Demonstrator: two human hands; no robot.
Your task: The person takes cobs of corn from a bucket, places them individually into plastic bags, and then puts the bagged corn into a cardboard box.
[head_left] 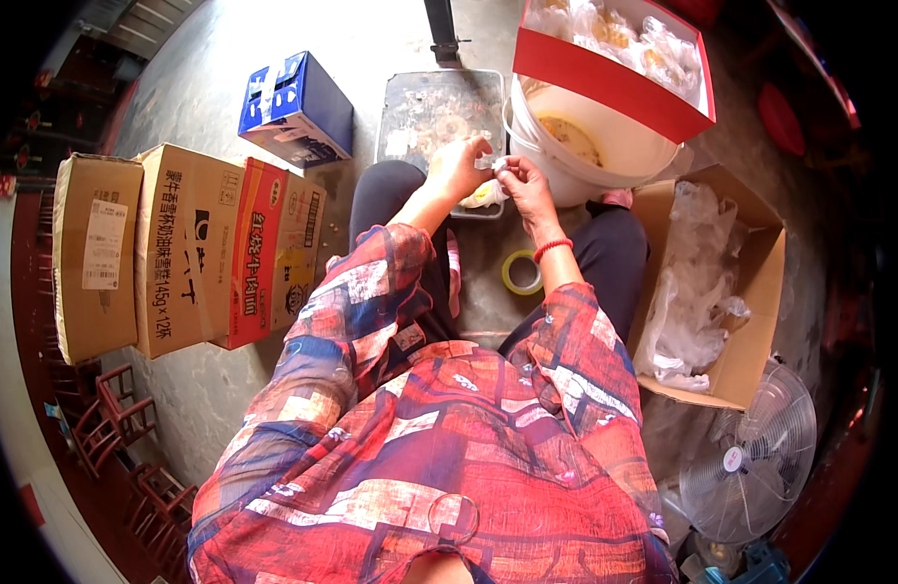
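My left hand (456, 167) and my right hand (523, 187) are close together between my knees, fingers pinched on the thin clear plastic at the top of a small bag (483, 195) with something yellow in it. The bag hangs just below my fingers, over the near end of a scuffed grey tray (406, 109). A roll of yellow tape (506, 273) is below my right hand, near my legs. A white bucket (550, 156) with yellowish residue inside stands beside my right hand.
A red-and-white box (610, 72) of bagged items is over the bucket. An open carton (745, 343) of plastic bags is at my right, with a fan (775, 467) behind it. Stacked cartons (97, 302) and a blue box (318, 107) are at my left.
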